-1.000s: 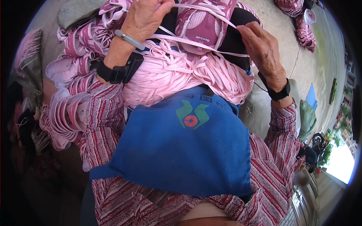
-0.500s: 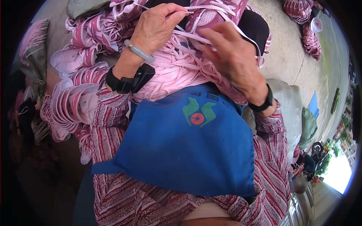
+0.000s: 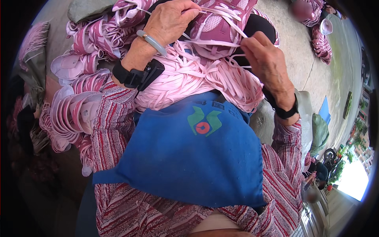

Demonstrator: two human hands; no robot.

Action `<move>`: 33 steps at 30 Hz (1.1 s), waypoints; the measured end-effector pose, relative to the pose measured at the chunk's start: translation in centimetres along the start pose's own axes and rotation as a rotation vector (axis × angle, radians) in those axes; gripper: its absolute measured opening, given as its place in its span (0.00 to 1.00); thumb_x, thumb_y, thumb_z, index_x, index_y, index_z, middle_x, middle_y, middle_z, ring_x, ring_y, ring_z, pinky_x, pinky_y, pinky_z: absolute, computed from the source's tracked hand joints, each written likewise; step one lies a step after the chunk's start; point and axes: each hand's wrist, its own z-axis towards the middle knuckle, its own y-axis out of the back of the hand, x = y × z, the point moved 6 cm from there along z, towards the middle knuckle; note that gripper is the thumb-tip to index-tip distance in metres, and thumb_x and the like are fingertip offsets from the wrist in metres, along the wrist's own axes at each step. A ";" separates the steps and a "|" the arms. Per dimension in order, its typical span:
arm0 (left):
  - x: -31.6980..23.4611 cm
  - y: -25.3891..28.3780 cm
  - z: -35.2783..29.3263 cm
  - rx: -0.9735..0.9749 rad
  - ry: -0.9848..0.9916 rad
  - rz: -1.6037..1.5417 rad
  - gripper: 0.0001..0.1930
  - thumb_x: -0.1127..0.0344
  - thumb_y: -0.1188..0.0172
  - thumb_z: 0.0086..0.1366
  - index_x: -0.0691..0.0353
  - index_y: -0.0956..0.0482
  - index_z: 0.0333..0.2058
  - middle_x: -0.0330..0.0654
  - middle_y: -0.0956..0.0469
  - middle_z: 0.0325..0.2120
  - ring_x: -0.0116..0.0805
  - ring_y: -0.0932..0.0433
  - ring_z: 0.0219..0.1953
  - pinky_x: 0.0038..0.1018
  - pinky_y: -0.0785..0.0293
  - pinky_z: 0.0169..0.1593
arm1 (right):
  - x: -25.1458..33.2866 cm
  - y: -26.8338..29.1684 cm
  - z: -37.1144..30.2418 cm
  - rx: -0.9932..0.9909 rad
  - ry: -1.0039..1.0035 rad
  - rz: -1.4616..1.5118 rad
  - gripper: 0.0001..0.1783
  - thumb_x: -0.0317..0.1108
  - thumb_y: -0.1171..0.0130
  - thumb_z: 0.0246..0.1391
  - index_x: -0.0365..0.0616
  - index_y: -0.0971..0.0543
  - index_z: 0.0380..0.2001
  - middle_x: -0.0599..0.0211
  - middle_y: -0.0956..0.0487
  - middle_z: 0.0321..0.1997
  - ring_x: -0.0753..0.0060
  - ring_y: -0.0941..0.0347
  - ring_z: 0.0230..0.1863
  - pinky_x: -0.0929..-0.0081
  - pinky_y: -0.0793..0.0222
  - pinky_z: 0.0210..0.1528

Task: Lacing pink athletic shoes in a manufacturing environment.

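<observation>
A pink shoe upper (image 3: 216, 31) lies across my knees at the top middle, its toe toward me. Pale pink lace (image 3: 225, 15) runs through its eyelets. My left hand (image 3: 171, 20) is closed in a pinch on the lace at the left side of the upper. On the other side, my right hand (image 3: 267, 63) pinches another stretch of the lace near the upper's edge; the fingertips partly hide it. Below the upper, a thick heap of loose pink laces (image 3: 179, 81) rests on my lap, above the blue apron (image 3: 193, 158).
Stacks of pink shoe uppers (image 3: 75, 112) curve along my left side. A grey stone-like lump (image 3: 89, 10) sits at the upper left. More uppers (image 3: 321, 43) lie on the concrete floor (image 3: 300, 47) at the right. A pale sack (image 3: 304, 114) stands beside my right arm.
My right hand has moved right and a little down, drawing lace out from the upper. My left hand has shifted slightly up and right, still pinching lace.
</observation>
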 end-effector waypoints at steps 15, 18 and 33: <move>-2.2 0.0 2.3 0.102 -0.633 0.056 0.08 0.68 0.49 0.60 0.66 0.24 0.29 0.54 0.25 0.23 0.52 0.23 0.30 0.38 0.28 0.34 | 1.6 0.1 -1.2 -0.003 -0.045 0.158 0.14 0.27 0.38 0.48 0.46 0.23 0.40 0.66 0.25 0.40 0.60 0.23 0.29 0.69 0.26 0.27; -0.6 -1.3 4.0 0.337 -0.340 0.362 0.09 0.68 0.49 0.60 0.67 0.22 0.30 0.56 0.24 0.24 0.51 0.23 0.28 0.36 0.28 0.34 | 1.8 -2.0 -1.2 0.138 -0.057 0.005 0.21 0.27 0.37 0.48 0.47 0.27 0.47 0.61 0.26 0.45 0.58 0.23 0.34 0.66 0.24 0.32; -3.6 -1.4 -1.3 -0.118 -0.241 0.139 0.13 0.66 0.42 0.60 0.68 0.24 0.41 0.55 0.26 0.35 0.53 0.25 0.37 0.38 0.27 0.41 | -1.4 -2.8 -2.5 0.148 -0.017 -0.065 0.07 0.29 0.45 0.52 0.43 0.28 0.35 0.62 0.30 0.32 0.53 0.26 0.29 0.63 0.29 0.29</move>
